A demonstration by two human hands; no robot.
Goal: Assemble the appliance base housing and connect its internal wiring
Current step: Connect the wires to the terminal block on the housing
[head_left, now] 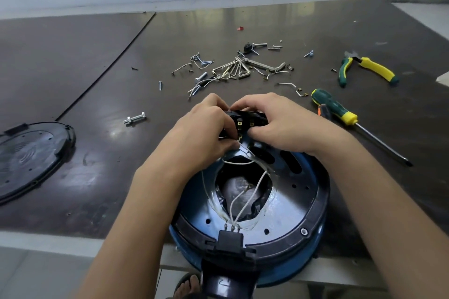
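The left hand pinches a thin white wire at a black switch part. The right hand grips that part. It sits at the far rim of the round blue base on the dark surface. A screwdriver lies nearby.

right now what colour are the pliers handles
Green with yellow; the pliers show only in the head view.
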